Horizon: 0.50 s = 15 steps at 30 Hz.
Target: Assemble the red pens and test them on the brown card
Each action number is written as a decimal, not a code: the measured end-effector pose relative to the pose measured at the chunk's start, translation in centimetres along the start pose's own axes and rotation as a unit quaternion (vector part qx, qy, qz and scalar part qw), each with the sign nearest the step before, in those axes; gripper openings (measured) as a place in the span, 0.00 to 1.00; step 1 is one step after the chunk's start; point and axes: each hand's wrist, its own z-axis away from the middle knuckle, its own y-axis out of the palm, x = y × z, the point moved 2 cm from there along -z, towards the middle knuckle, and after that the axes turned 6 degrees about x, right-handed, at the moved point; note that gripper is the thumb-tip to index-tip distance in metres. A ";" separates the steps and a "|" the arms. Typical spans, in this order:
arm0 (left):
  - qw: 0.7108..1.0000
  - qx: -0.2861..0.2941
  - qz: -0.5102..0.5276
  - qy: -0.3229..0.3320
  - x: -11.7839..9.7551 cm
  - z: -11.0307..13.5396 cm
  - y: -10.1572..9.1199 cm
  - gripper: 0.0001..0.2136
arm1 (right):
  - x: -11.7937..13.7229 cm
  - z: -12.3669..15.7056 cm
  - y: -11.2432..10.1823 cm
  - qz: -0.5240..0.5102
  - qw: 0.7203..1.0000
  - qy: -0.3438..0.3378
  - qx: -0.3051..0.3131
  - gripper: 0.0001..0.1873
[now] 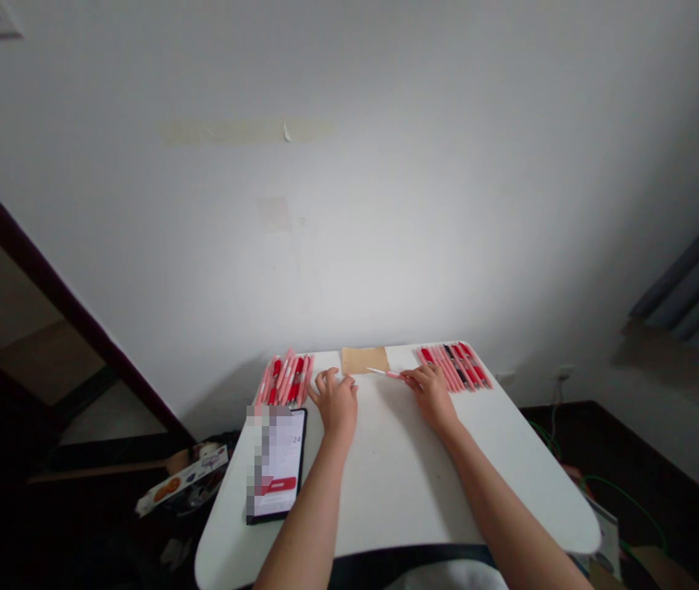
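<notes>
My right hand is closed on a pink pen that points left toward a brown cardboard piece at the far edge of the white table. Just right of that hand lies a row of several red and pink pens. My left hand rests on the table with its fingers loosely curled and nothing visible in them. A second batch of red and pink pens lies to its left.
A tablet with a lit screen lies on the table's left side. On the dark floor at left sits a printed box. A white wall rises right behind the table. Green cable runs on the floor at right.
</notes>
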 end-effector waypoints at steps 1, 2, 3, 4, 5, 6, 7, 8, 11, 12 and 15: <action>1.000 0.002 0.004 0.000 0.0 0.0 0.0 0.07 | 0.0 0.0 0.0 0.000 1.000 -0.001 0.000 0.14; 1.000 0.003 0.008 0.000 0.0 0.0 0.0 0.07 | 0.0 0.0 0.0 0.001 1.000 -0.003 0.000 0.14; 1.000 0.004 0.013 0.000 0.1 -0.1 0.1 0.07 | 0.0 0.0 0.0 0.002 1.000 -0.004 -0.002 0.14; 1.000 0.005 0.019 0.001 0.1 -0.1 0.1 0.07 | -0.1 0.0 0.1 0.003 1.000 -0.005 -0.002 0.14; 1.000 0.005 0.024 0.003 0.1 -0.1 0.1 0.07 | -0.1 0.0 0.1 0.005 1.000 -0.007 -0.003 0.14; 1.000 0.006 0.029 0.003 0.1 -0.1 0.1 0.06 | -0.1 0.0 0.1 0.007 1.000 -0.008 -0.003 0.14; 0.999 0.006 0.034 0.003 0.1 -0.1 0.2 0.06 | -0.2 0.0 0.2 0.008 1.000 -0.008 -0.003 0.14; 0.999 0.007 0.038 0.001 0.1 -0.1 0.2 0.06 | -0.2 0.0 0.2 0.008 1.000 -0.009 -0.003 0.14; 0.999 0.004 0.043 -0.002 0.2 -0.2 0.3 0.07 | -0.3 0.0 0.3 0.008 1.000 -0.009 -0.001 0.14; 0.999 0.003 0.042 -0.002 0.2 -0.2 0.4 0.07 | -0.3 0.0 0.3 0.007 1.000 -0.009 -0.001 0.14; 0.999 -0.001 0.045 -0.003 0.3 -0.2 0.5 0.08 | -0.3 -0.1 0.4 0.006 1.000 -0.008 -0.005 0.14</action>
